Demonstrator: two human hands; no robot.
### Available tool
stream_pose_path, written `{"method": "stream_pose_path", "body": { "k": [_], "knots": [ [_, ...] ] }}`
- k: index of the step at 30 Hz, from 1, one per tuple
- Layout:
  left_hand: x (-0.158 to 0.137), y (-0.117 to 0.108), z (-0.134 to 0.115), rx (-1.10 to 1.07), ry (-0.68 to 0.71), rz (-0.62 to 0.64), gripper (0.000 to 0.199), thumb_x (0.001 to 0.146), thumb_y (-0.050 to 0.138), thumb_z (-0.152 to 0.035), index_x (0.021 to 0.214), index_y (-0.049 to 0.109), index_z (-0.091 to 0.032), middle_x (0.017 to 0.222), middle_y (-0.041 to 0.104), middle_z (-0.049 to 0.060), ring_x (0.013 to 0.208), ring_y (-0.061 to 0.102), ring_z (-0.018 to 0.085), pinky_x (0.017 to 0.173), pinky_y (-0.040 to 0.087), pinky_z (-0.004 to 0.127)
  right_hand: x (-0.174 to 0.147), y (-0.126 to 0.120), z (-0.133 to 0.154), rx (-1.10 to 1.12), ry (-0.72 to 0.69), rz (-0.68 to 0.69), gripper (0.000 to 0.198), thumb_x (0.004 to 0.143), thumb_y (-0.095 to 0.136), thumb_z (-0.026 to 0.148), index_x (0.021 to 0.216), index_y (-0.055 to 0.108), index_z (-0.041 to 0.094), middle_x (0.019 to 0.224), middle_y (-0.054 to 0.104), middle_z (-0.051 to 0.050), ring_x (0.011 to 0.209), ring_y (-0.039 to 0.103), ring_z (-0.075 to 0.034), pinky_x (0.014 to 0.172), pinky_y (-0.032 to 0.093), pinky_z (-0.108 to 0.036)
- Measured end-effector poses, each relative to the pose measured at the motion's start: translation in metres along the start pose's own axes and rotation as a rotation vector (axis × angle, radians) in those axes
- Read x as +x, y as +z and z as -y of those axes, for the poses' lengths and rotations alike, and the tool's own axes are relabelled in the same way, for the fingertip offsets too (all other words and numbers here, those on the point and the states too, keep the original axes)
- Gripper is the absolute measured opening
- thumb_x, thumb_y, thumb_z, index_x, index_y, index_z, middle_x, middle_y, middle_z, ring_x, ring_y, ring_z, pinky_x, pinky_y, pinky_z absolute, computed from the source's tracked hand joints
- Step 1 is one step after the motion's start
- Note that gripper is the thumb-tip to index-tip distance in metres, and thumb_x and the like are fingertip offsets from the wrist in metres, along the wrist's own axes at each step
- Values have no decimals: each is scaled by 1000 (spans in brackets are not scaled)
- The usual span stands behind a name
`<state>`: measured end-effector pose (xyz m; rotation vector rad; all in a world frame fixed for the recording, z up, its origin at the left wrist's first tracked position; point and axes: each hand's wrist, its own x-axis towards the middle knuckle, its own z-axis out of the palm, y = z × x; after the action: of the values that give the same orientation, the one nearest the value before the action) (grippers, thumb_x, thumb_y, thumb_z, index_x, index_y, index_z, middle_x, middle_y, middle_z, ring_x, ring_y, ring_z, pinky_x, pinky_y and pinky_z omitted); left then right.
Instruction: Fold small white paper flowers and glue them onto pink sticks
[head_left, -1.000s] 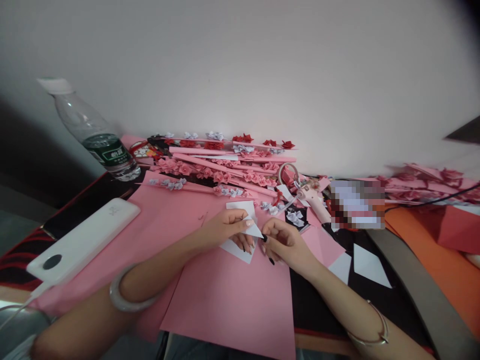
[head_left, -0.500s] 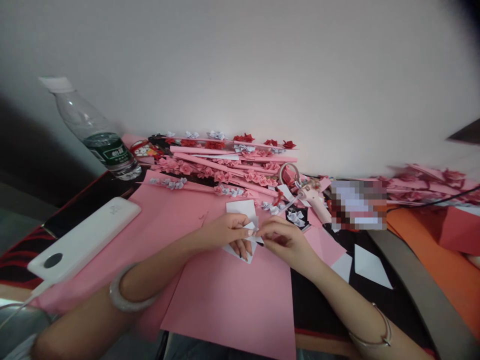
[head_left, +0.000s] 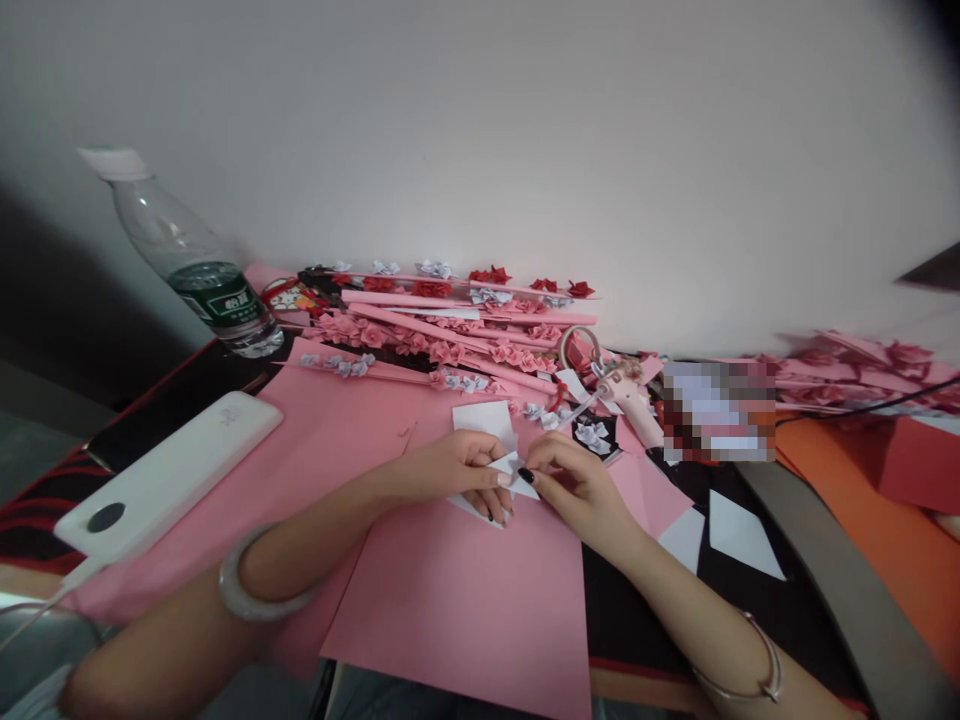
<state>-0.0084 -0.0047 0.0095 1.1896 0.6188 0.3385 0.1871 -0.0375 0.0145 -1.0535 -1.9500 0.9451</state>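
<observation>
Folded paper (head_left: pixel 507 463): a small white piece, pinched between two hands above the far part of the pink sheet (head_left: pixel 465 610).
Left hand (head_left: pixel 469 465): thumb and curled fingers, nearly together, grip the piece from the left, above the pink sheet.
Right hand (head_left: pixel 585 490): fingers drawn close, a black-nailed thumb pressing the piece's right side, by the pink sheet's right edge.
White sheet (head_left: pixel 484 418): lies on the far end of the pink sheet, partly hidden behind the left hand.
Paper flowers (head_left: pixel 442 348): pink, red and white blooms, piled beyond the pink sheet.
Glue gun (head_left: pixel 634 408): beyond the pink sheet, to its right.
Power bank (head_left: pixel 172 480): white, left of the pink sheet.
</observation>
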Motion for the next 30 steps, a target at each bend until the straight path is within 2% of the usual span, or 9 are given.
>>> {"method": "stream_pose_path", "body": {
  "k": [6,11,14,19,30],
  "knots": [
    [-1,-1,1,-15,-38,2,21,76,62,-33,82,56,-13,81,69,9,72,68,17,66,51,27,-2,4,1,8,47,-5,8,85,45,18,78,49,19,78,49,-3,70,46,-14,63,37,-26],
    [-1,1,0,-13,-72,28,20,76,61,-31,83,57,-13,87,69,10,77,68,18,66,51,26,-5,9,0,90,177,27,8,87,42,22,80,46,19,64,44,3,52,39,-9,49,33,-22],
    [-1,3,1,8,-62,38,19,77,60,-32,81,57,-13,83,70,9,73,68,17,61,51,23,-6,12,0,134,230,5,12,87,44,24,76,44,19,58,43,4,47,38,-8,45,31,-21],
    [-1,4,3,24,-33,81,21,78,58,-35,80,58,-13,77,70,7,67,68,16,59,51,23,-7,16,1,204,268,-34,16,86,46,28,73,42,20,54,44,5,44,41,-8,43,31,-21],
    [-2,6,1,12,-16,95,19,81,55,-33,81,55,-14,84,70,9,74,68,17,62,51,24,-9,22,-5,234,295,-143,16,86,47,26,71,42,20,53,45,5,43,43,-8,41,32,-21]
  ]
}}
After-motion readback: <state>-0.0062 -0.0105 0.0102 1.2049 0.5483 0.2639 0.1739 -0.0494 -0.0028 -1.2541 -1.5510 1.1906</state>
